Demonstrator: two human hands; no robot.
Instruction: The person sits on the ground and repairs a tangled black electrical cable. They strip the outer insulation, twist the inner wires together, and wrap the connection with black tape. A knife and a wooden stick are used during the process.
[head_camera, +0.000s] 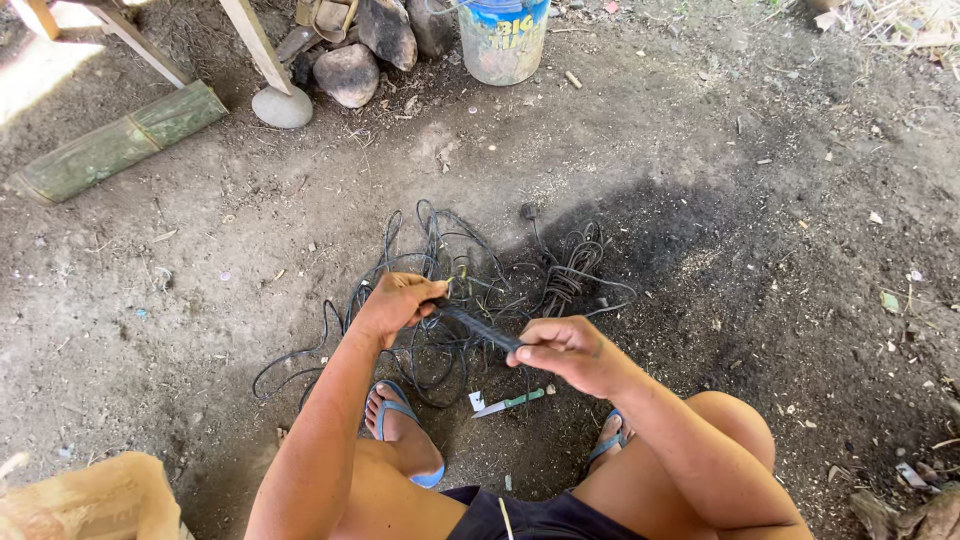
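Bare, dark dirt ground (760, 300) is seen beneath a squatting person whose feet are in blue sandals (400, 420). A short black cable section (478, 327) is held stretched between the two hands. The left hand (392, 305) is closed around its far end, fingers (420, 297) curled tight over it. The right hand (568, 352) is closed on the near end, which is pinched under the bent fingers (540, 352) and the thumb. Between the two grips the piece runs straight and slanted, clear of the ground.

Just below the right hand, between the feet, a small knife with a green handle (510, 403) is seen lying on the dirt. Directly beyond the fingers, a tangle of thin black wires (470, 280) is spread over the ground, with one loop trailing out to the left of the left hand.

Farther off, past the tangle, a dirty plastic bucket (502, 45) with a blue band is stood upright; its contents cannot be told. Beside it, rounded stones (347, 72) are piled, and a green bamboo length (120, 140) is laid well to the left.
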